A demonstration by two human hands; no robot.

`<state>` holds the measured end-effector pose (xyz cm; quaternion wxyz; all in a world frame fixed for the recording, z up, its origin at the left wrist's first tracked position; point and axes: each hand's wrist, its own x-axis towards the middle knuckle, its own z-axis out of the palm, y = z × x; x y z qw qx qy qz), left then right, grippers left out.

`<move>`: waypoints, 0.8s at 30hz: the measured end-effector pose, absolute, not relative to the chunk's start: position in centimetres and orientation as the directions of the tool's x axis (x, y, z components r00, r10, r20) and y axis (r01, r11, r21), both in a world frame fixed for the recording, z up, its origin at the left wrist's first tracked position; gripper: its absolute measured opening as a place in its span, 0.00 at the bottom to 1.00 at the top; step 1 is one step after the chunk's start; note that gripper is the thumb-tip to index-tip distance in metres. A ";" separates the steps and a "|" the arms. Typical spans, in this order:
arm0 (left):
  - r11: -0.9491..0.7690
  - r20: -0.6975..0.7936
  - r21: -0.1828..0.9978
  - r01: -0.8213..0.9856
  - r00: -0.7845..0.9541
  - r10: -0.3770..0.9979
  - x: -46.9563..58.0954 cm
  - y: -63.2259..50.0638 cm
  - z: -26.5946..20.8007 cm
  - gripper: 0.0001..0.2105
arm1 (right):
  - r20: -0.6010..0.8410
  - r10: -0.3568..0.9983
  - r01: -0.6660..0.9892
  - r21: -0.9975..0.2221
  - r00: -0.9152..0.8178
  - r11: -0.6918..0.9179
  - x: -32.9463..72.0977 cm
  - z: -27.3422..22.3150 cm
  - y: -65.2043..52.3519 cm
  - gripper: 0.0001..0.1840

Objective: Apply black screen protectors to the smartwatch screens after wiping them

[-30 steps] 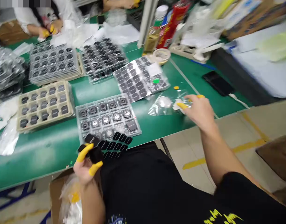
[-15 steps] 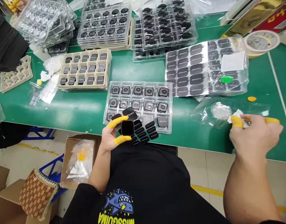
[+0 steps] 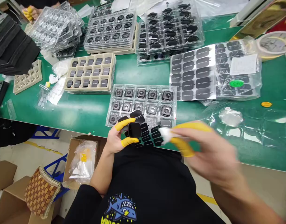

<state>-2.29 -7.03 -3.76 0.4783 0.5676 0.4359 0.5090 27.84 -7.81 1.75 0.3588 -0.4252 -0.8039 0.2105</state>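
Observation:
My left hand (image 3: 116, 138), with yellow finger cots on thumb and finger, is closed on a square black smartwatch body (image 3: 134, 130), its dark glossy face towards me. Right behind it are a black label piece (image 3: 137, 116) and a group of small black labels (image 3: 148, 137); whether the hand touches them I cannot tell. My right hand (image 3: 205, 149), smeared by motion, pinches a crumpled white wipe (image 3: 165, 135) just right of the labels. Beyond both hands lies a clear plastic tray (image 3: 146, 100) with several watch bodies, backs up, in its pockets.
Label sheets (image 3: 196, 73), partly bagged, lie at the right, near a tape roll (image 3: 274, 43). Stacked clear trays (image 3: 110, 28) and a beige tray (image 3: 90, 73) stand further back. A cardboard box (image 3: 74, 168) sits below the table edge. Another person's hand (image 3: 30, 14) shows top left.
My right hand has come left from the table's right side, carrying the white wipe towards the watch body. My left hand still holds the watch body. The view has shifted slightly.

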 end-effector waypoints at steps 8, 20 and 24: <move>-0.338 0.314 0.929 0.153 0.162 0.936 -2.4 -7.8 -3.8 0.28 | 0.632 0.573 0.366 -0.440 -0.523 0.820 20.2 2.4 -4.5 0.20; -0.229 0.216 0.971 0.063 0.166 0.962 -2.8 -7.9 -4.2 0.27 | 0.645 0.500 0.308 -0.395 -0.578 0.866 20.7 0.0 -4.5 0.25; -0.252 0.245 0.968 0.014 0.193 0.950 -2.6 -7.6 -4.7 0.30 | 0.629 0.522 0.368 -0.370 -0.576 0.853 20.7 -0.4 -3.6 0.26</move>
